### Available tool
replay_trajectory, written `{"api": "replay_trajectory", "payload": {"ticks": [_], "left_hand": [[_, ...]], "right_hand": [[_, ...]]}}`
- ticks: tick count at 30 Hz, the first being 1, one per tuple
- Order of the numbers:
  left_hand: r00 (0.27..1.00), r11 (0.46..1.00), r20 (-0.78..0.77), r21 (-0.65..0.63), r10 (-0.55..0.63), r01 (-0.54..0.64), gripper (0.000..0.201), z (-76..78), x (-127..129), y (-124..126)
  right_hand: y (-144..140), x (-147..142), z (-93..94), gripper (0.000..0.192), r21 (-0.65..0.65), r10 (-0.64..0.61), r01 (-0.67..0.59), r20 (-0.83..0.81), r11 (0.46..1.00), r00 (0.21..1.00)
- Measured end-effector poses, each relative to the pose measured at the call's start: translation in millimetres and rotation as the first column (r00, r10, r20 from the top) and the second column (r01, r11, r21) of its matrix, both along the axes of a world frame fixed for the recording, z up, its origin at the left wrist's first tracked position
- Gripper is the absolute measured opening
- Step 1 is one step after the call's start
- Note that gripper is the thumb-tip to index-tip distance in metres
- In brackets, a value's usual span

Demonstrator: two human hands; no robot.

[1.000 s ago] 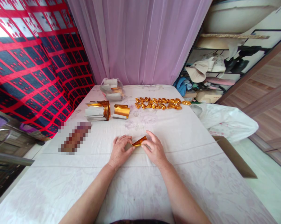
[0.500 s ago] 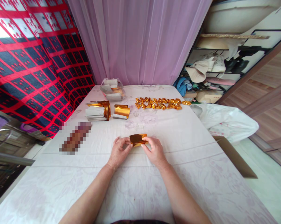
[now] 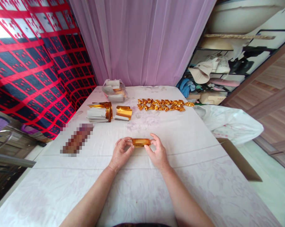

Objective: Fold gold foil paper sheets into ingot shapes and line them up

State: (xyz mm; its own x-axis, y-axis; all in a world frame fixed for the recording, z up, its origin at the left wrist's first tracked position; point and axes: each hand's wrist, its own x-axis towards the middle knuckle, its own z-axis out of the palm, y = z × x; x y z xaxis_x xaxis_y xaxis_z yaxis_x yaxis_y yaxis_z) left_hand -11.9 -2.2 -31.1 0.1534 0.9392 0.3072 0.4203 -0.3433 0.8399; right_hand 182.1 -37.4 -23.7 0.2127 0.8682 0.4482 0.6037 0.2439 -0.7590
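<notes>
At the far left a red and dark checked cloth (image 3: 26, 63) hangs beside the surface (image 3: 62, 189), which is covered with a pale flowered sheet. On that sheet, toward the left edge, lies a blurred brownish patch (image 3: 76, 139) whose nature cannot be told. Farther back stands a stack of white and gold sheets (image 3: 98, 112), with a smaller gold pile (image 3: 123, 112) just beside it on the right, and behind them a clear plastic bag (image 3: 114, 90) holding more paper.

Near the middle, the left hand (image 3: 120, 154) pinches the left end of a folded gold foil strip (image 3: 141, 142) between thumb and fingertips, its grip closed on the foil. The strip lies level, just above the surface, stretched between both hands. The right hand (image 3: 158, 152) holds the other end in the same way, thumb below and fingers on top, its grip closed on the foil as well. Both forearms reach in from the bottom edge.

Behind the hands, well apart from them, a row of folded gold pieces (image 3: 162, 105) runs along the back of the surface. To the right, off the edge, sits a white plastic bag (image 3: 229, 123), then a flat brown cardboard piece (image 3: 239, 159) on the floor. A pink curtain (image 3: 142, 41) hangs at the back, and cluttered shelves (image 3: 227, 63) stand at the far right.
</notes>
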Motion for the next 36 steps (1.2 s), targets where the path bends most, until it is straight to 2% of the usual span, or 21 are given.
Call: {"api": "replay_trajectory", "payload": {"ticks": [3,7,10,13,18,23,29,36], "left_hand": [[1.000,0.998,0.004,0.066,-0.002,0.002,0.028,0.9,-1,1],[1.000,0.987,-0.015,0.159,-0.011,0.014,0.011,5.5,1,-3],[0.997,0.977,-0.043,0.203,-0.065,0.073,0.011,9.2,9,-11],[0.995,0.968,-0.064,0.231,-0.081,0.093,0.018,10.6,20,-19],[0.996,0.980,-0.074,0.190,-0.053,0.066,0.022,12.3,26,-20],[0.995,0.986,-0.052,0.145,-0.079,0.086,0.025,17.3,29,-19],[0.994,0.991,0.024,0.081,-0.109,0.107,0.024,23.4,32,-23],[0.998,0.999,0.040,-0.025,-0.042,0.043,0.034,25.1,30,-22]], "right_hand": [[1,-1,-1.2,0.049,0.029,-0.061,0.063,-0.040,0.998,0.997],[3,1,-2.1,0.025,0.069,-0.104,0.109,-0.067,0.992,0.992],[3,2,-0.3,0.014,0.086,-0.107,0.111,-0.049,0.990,0.993],[2,0,2.7,0.011,0.103,-0.096,0.099,-0.030,0.990,0.995],[-1,-4,7.1,0.009,0.083,-0.045,0.050,-0.051,0.995,0.998],[-2,-7,9.5,0.011,0.088,0.057,-0.052,-0.062,0.995,0.996],[-3,-9,11.3,0.016,0.103,0.141,-0.144,0.030,0.984,0.990],[-4,-12,10.3,0.019,0.141,0.181,-0.192,0.090,0.971,0.979]]}}
